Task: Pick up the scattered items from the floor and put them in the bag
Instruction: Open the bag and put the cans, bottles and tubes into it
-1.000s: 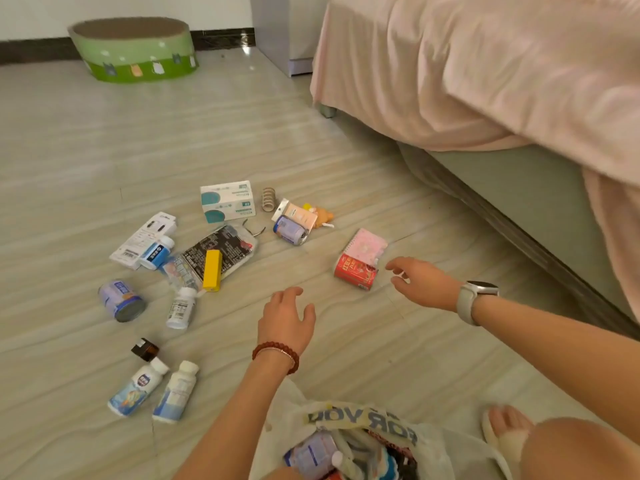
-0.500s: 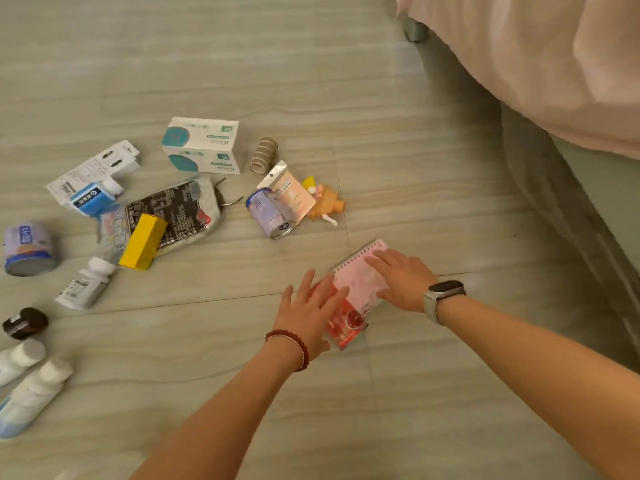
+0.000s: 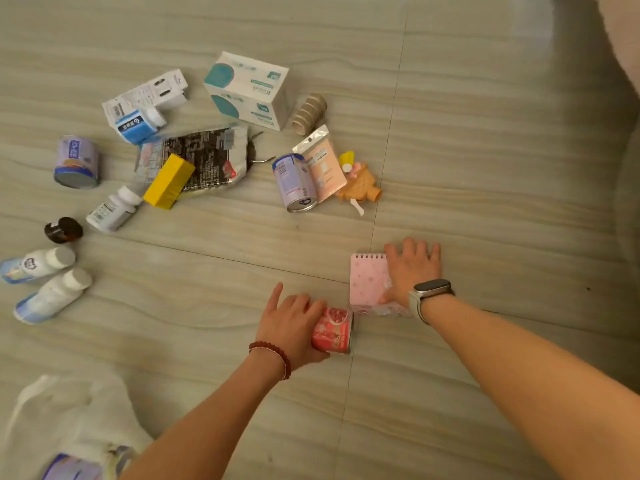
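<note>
A red can [image 3: 333, 330] lies on its side on the floor, and my left hand [image 3: 291, 327] grips its left end, thumb under it and fingers over it. Just right of the can lies a pink spiral notebook [image 3: 367, 282]. My right hand [image 3: 412, 271] rests flat on the notebook's right half with the fingers reaching past its top edge. The white bag [image 3: 69, 414] sits at the bottom left, blurred, with a purple can [image 3: 69, 468] inside it.
Scattered farther out on the floor: a white-teal box [image 3: 247, 90], purple cans [image 3: 298, 183] [image 3: 76, 162], a peach packet [image 3: 323, 164], an orange toy [image 3: 358, 183], a yellow box [image 3: 168, 181], a printed pouch [image 3: 204, 154], several white bottles [image 3: 52, 296]. A bed edge [image 3: 627, 57] borders the right.
My view has tipped down and the bag has come back into sight. My left hand has closed round the red can. My right hand has slid onto the notebook, now apart from the can.
</note>
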Motion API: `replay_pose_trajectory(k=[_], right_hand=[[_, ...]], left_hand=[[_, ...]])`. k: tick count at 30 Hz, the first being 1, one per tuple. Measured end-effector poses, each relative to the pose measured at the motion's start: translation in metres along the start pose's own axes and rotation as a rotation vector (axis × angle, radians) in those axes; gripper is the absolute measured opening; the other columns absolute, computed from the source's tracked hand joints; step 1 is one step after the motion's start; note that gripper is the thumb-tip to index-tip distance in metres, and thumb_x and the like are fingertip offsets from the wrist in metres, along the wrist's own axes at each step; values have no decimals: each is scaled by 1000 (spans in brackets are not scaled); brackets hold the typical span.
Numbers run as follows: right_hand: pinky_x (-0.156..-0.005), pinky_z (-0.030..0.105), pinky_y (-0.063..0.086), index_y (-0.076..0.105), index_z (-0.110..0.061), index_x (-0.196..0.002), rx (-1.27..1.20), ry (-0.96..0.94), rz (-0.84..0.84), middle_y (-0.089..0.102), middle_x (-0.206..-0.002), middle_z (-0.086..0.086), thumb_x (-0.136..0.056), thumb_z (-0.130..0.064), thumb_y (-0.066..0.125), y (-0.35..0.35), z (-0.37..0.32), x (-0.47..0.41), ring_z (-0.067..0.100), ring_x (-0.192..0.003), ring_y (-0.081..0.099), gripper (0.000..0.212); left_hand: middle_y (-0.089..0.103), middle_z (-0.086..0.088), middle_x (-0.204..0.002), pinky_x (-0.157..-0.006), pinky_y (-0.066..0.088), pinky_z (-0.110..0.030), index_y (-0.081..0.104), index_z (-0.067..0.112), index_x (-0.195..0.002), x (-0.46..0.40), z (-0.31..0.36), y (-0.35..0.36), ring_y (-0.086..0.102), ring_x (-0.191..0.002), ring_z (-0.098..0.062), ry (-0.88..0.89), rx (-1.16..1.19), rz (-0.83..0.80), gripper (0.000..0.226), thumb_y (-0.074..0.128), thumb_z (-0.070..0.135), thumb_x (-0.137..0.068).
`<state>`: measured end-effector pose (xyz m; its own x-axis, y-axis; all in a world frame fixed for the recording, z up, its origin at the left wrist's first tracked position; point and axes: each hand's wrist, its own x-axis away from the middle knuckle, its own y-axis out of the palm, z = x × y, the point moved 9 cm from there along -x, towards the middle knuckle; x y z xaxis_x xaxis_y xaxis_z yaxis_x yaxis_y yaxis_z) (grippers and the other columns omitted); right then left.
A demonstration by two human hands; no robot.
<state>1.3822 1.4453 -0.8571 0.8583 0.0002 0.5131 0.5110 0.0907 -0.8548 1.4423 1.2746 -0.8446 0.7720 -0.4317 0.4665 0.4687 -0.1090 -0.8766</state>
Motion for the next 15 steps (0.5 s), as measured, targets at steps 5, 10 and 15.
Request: replay_pose_trajectory(k=[5,10,15], right_hand=[[-91,40,36,37,-12,-120,65,34,107,44,-120,13,-61,-48,77,-11,-12,11,29,-108,44,80],[-92,43,37,37,-11,-119,127,9,207,51,-118,9,-75,-39,68,-20,-39,44,28,-108,48,60],[-77,37,41,40,-7,-119,-190,-123,218,53,-120,14,-94,-28,43,-20,-117,94,33,-108,51,33]], left_hand=[[53,3,-113,-78,46,-27,41,28,-123,59,-43,8,57,-96,-16,-239,247,40,77,66,63,-60],[56,4,-110,-75,46,-26,43,24,-120,126,-83,8,59,-94,-16,-389,288,98,73,65,63,-62],[59,3,-104,-75,50,-30,43,22,-109,219,-124,11,61,-89,-19,-571,375,118,73,58,72,-57]])
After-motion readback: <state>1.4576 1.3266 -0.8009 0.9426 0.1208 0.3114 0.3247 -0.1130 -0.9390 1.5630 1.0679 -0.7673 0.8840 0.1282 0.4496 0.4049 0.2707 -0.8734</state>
